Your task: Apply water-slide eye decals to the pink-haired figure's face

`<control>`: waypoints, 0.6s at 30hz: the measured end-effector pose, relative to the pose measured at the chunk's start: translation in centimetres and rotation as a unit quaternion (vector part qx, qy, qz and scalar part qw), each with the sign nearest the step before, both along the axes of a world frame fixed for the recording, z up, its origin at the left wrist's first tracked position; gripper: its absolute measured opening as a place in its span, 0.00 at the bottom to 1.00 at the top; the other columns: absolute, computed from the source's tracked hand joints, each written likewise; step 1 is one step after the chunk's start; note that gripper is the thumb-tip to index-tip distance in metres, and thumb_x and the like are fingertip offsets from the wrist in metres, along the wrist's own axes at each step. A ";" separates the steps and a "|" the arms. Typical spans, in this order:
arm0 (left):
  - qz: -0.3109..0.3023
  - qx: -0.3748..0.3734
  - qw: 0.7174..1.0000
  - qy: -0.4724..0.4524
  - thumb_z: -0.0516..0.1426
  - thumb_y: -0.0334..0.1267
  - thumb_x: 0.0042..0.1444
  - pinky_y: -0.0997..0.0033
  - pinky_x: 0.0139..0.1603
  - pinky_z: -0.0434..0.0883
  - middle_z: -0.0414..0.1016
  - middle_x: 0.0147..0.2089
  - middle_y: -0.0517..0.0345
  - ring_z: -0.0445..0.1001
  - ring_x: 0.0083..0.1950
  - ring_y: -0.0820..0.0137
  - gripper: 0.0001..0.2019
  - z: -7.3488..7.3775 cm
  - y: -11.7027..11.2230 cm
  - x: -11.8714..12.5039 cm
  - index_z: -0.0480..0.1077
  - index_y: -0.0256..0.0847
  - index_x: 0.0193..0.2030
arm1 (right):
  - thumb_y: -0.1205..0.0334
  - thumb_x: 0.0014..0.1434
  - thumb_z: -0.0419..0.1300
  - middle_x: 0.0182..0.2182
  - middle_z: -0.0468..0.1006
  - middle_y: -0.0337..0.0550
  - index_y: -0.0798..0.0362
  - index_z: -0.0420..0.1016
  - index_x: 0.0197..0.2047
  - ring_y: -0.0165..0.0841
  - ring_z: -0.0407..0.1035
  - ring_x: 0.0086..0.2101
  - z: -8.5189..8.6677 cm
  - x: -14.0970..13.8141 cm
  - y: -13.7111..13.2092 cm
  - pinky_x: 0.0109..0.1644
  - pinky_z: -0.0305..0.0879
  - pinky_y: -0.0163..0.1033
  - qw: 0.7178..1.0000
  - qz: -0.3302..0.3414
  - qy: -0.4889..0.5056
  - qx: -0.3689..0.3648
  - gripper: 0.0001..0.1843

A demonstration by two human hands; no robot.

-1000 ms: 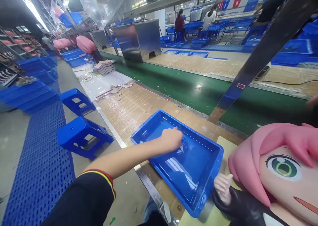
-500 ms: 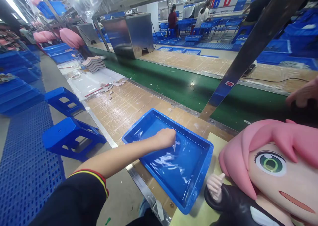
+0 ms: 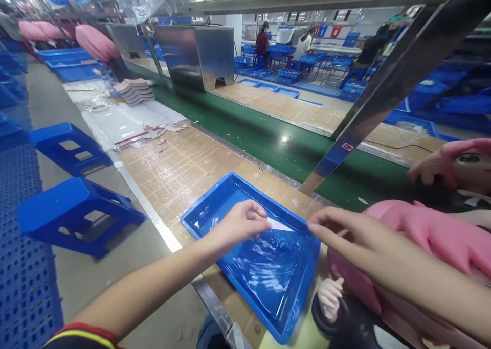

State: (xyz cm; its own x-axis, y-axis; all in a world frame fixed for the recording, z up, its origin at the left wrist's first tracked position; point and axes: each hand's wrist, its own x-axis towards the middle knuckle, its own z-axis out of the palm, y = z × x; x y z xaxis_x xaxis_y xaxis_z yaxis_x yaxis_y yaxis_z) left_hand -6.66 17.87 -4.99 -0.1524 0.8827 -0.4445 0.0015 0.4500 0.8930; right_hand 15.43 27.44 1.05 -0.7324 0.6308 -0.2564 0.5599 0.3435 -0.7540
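A blue plastic tray (image 3: 205, 206) lies on the taped workbench in front of me, with clear plastic bags (image 3: 264, 267) inside. My left hand (image 3: 240, 222) hovers over the tray, pinching the corner of a clear bag (image 3: 280, 225) lifted from the pile. My right hand (image 3: 339, 231) reaches in from the right with fingers stretched toward that bag's free corner, just short of touching it. A large pink-haired doll figure (image 3: 422, 231) sits right of the tray, partly hidden behind my right forearm.
A green conveyor belt (image 3: 268, 139) runs behind the bench, crossed by a slanted metal post (image 3: 383, 93). Two blue stools (image 3: 72, 211) stand on the floor at left. A steel box (image 3: 199, 55) and stacked pads (image 3: 134, 91) lie farther along. People sit working far behind.
My left hand has lifted a clear bag up out of the tray. My right hand has come into view from the right, reaching toward the bag. The view has shifted right.
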 end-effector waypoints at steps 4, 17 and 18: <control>0.039 0.048 0.994 -0.090 0.64 0.33 0.51 0.82 0.23 0.58 0.69 0.27 0.70 0.62 0.22 0.84 0.16 1.2 -1.5 0.4 0.59 0.39 0.37 | 0.30 0.57 0.55 0.28 0.71 0.40 0.53 0.74 0.36 0.31 0.63 0.30 -1.2 -4.0 0.4 0.34 0.59 0.39 0.997 0.036 -0.051 -0.054 0.32; 0.061 0.073 0.982 -0.166 0.64 0.34 0.40 0.79 0.30 0.61 0.72 0.26 0.68 0.69 0.28 0.80 0.20 1.1 -2.2 0.8 0.55 0.41 0.34 | 0.41 0.48 0.63 0.27 0.75 0.41 0.53 0.76 0.29 0.31 0.65 0.29 -1.0 -5.3 -0.4 0.33 0.60 0.37 0.989 0.025 -0.035 -0.140 0.21; 0.061 0.074 0.982 -0.166 0.64 0.34 0.40 0.78 0.31 0.62 0.72 0.26 0.68 0.69 0.28 0.80 0.20 1.1 -2.2 0.8 0.55 0.41 0.34 | 0.42 0.48 0.63 0.27 0.75 0.41 0.53 0.76 0.29 0.32 0.65 0.30 -1.0 -5.2 -0.4 0.34 0.60 0.37 0.989 0.023 -0.034 -0.144 0.20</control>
State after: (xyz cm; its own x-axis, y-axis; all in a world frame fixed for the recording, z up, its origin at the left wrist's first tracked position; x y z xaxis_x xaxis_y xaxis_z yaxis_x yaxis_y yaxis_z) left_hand -5.85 15.66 -3.92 -0.1302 0.9252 -0.3564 -0.3460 0.2944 0.8908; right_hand 10.19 27.03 0.01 -0.7328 0.4917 -0.4703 0.6022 0.1468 -0.7848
